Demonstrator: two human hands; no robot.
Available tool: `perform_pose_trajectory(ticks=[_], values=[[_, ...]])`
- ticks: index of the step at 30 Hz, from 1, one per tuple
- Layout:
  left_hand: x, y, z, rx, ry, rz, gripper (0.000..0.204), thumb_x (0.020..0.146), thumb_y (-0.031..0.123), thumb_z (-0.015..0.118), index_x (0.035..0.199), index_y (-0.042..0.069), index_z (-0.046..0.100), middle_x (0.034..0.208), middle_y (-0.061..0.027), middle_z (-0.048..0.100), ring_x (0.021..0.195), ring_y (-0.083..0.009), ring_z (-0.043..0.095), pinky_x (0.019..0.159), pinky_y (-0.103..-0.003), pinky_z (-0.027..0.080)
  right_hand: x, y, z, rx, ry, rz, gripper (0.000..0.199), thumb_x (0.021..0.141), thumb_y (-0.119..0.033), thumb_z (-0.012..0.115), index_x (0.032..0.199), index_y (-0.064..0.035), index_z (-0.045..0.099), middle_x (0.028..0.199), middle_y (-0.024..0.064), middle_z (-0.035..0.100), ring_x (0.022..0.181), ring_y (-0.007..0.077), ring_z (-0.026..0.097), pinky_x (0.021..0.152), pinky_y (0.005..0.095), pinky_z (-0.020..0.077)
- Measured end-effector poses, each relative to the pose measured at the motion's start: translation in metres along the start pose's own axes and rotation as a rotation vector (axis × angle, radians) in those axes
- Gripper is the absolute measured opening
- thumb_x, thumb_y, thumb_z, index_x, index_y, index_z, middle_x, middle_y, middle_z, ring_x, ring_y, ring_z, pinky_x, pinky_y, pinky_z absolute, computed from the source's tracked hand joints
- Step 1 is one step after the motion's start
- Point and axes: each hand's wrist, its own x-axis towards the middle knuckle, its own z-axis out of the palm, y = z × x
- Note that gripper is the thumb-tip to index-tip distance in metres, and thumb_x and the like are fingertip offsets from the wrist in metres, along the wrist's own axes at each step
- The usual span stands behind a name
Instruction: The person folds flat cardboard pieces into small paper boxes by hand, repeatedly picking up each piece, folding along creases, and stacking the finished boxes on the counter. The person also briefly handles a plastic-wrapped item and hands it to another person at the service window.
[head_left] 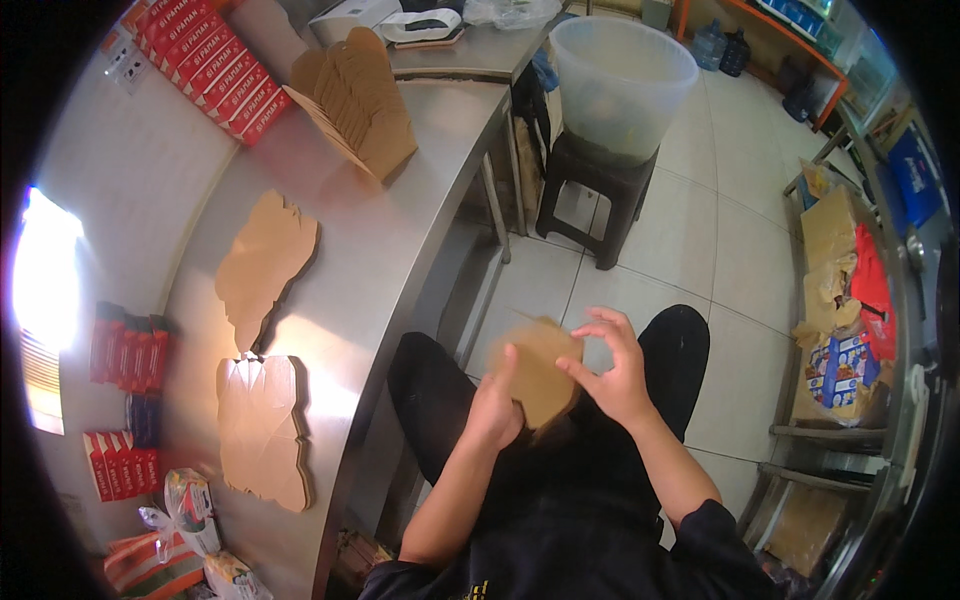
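Note:
Above my lap, a brown cardboard food box [540,372] is held partly folded and blurred by motion. My left hand [493,412] grips its left side, thumb upright against the board. At its right edge is my right hand [615,372], fingers spread and curved, the thumb tip at the cardboard. On the steel table to my left lie two piles of flat brown box blanks, a farther pile [265,262] and a nearer pile [262,432]. Beyond them, a nested stack of formed brown boxes [362,112] leans on its side.
Red cartons [215,70] are piled at the table's far left. Smaller red packs [128,350] and plastic-wrapped goods [190,505] line the wall side. A translucent tub [622,85] stands on a dark stool [600,190] ahead. Shelving with cardboard [832,225] runs along the right.

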Motion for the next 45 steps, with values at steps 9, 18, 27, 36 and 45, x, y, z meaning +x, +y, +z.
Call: perform_pose_trajectory(ticks=[9, 18, 27, 36, 45], values=[[-0.001, -0.007, -0.008, 0.186, -0.057, 0.036, 0.058, 0.113, 0.044, 0.047, 0.147, -0.002, 0.049, 0.140, -0.0153, 0.061, 0.127, -0.0236, 0.061, 0.106, -0.040, 0.051, -0.032, 0.019, 0.018, -0.074, 0.013, -0.219, 0.029, 0.075, -0.036, 0.092, 0.097, -0.0203, 0.080, 0.158, 0.0177, 0.045, 0.151, 0.0449, 0.033, 0.122, 0.0560, 0.0313], [-0.003, -0.002, -0.005, 0.568, 0.007, 0.122, 0.038, 0.110, 0.028, 0.059, 0.129, -0.005, 0.065, 0.119, -0.0081, 0.070, 0.106, -0.0164, 0.068, 0.094, -0.035, 0.055, -0.031, 0.003, 0.034, 0.500, 0.058, 0.353, 0.016, 0.091, -0.014, 0.082, 0.087, -0.0018, 0.072, 0.147, 0.0224, 0.054, 0.139, 0.0354, 0.054, 0.106, 0.0450, 0.0524], [-0.002, -0.010, -0.005, 0.107, 0.000, 0.077, 0.048, 0.110, 0.029, 0.059, 0.140, -0.007, 0.054, 0.135, -0.0147, 0.064, 0.122, -0.0221, 0.064, 0.103, -0.039, 0.053, -0.035, 0.013, 0.038, 0.495, 0.145, 0.148, 0.019, 0.091, -0.009, 0.079, 0.091, -0.0001, 0.063, 0.151, 0.0267, 0.050, 0.139, 0.0345, 0.054, 0.107, 0.0420, 0.0524], [-0.012, 0.008, -0.020, 0.145, -0.356, -0.085, 0.059, 0.107, 0.022, 0.061, 0.153, -0.005, 0.039, 0.148, -0.0157, 0.053, 0.138, -0.0264, 0.051, 0.115, -0.044, 0.042, -0.036, 0.042, 0.033, 1.015, -0.151, 0.504, 0.068, 0.091, -0.022, 0.084, 0.145, -0.0086, 0.044, 0.156, 0.0157, 0.045, 0.146, 0.0283, 0.043, 0.122, 0.0412, 0.0331], [-0.004, 0.018, -0.044, 0.814, -0.437, -0.117, 0.042, 0.106, 0.020, 0.064, 0.141, -0.001, 0.057, 0.129, -0.0132, 0.067, 0.120, -0.0234, 0.063, 0.102, -0.038, 0.051, -0.045, 0.059, 0.034, 0.670, -0.423, 0.373, 0.083, 0.086, -0.029, 0.090, 0.149, -0.0081, 0.041, 0.158, 0.0125, 0.041, 0.149, 0.0282, 0.040, 0.120, 0.0461, 0.0365]])
